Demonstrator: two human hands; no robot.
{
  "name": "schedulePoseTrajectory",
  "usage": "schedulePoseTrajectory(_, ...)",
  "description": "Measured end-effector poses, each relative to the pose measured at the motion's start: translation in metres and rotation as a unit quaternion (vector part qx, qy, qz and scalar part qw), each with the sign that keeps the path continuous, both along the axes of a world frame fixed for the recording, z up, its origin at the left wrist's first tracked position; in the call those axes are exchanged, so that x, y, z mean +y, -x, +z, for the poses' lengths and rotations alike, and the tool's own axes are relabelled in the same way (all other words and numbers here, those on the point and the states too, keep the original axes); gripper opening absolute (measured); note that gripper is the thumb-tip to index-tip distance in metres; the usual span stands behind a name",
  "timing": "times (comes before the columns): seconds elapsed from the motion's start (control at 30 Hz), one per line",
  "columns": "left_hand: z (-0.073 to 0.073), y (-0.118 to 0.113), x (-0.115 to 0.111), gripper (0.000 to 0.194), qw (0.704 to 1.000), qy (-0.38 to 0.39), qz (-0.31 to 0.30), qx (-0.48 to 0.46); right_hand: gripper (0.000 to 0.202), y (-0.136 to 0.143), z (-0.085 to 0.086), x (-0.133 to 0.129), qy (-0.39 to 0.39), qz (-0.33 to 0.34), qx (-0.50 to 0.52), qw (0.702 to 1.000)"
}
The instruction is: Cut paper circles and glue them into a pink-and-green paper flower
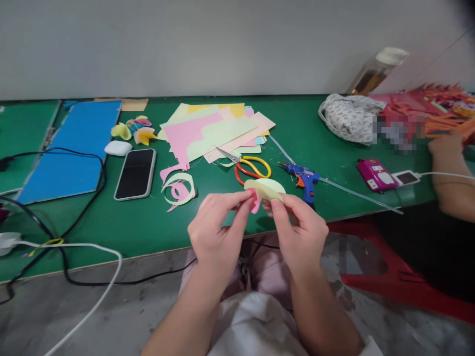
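Observation:
My left hand (221,225) pinches a small curled pink paper piece (254,201) between thumb and fingers. In my right hand (300,230) is a pale yellow-green paper piece (265,190), gripped at its right end; its left end meets the pink one. Both are held just above the table's front edge. A light green paper piece (273,185) shows behind them, partly hidden. Beyond my hands lie scissors (252,167) with red and yellow handles, blades pointing left. The blue glue gun (302,177) rests to the right, a glue stick in its back.
Stacked coloured paper (218,126) lies at the back, with curled paper offcuts (178,188) nearer. To the left are a phone (135,174), a white case (118,148), paper flowers (139,129), a blue board (74,153) and cables (85,245). Another person's arm (451,173) reaches in at right.

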State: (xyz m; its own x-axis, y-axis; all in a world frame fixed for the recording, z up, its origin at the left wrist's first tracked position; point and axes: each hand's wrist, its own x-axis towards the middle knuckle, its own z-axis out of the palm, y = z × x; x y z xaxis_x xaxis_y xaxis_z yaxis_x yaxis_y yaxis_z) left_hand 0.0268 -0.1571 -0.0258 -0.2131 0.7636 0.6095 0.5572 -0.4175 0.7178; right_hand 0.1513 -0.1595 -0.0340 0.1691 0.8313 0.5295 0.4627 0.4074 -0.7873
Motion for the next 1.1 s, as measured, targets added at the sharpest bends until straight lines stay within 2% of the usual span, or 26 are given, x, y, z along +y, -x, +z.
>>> schedulePoseTrajectory(1.1, 0.0048, -0.0003, 0.0054, 0.014, 0.999, -0.025, -0.039, 0.011, 0.014, -0.0029, -0.0022, -0.0006, 0.041, 0.006, 0.059, 0.997)
